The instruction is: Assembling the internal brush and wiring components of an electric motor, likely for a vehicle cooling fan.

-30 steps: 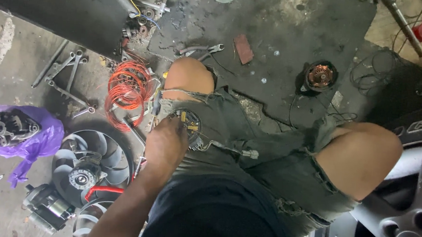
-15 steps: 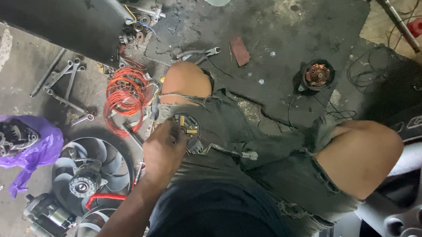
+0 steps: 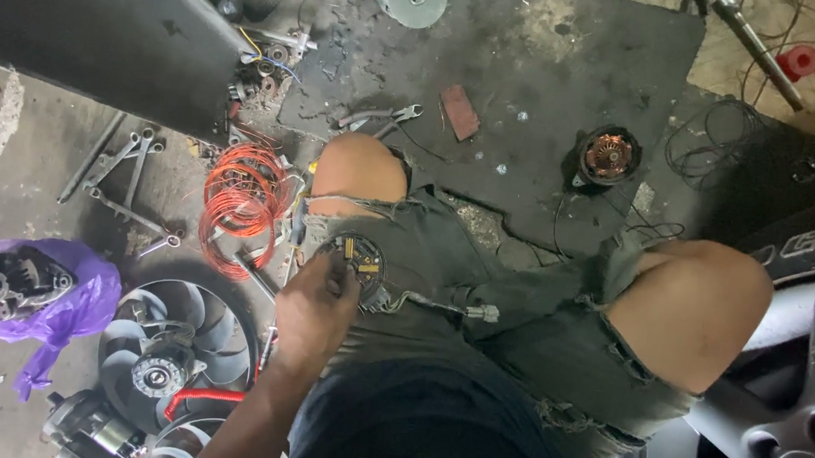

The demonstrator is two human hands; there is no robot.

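On the left thigh, the left hand (image 3: 316, 301) pinches a round black brush plate (image 3: 355, 257), orange wire coil (image 3: 243, 202) just left; right hand unseen.

The left hand (image 3: 316, 301) now sits a little lower on the thigh than a second ago, so the round part (image 3: 355, 257) under the fingers shows more of its face. The head camera has shifted: the red coil (image 3: 243, 206) and the fan (image 3: 170, 351) appear further down in view.
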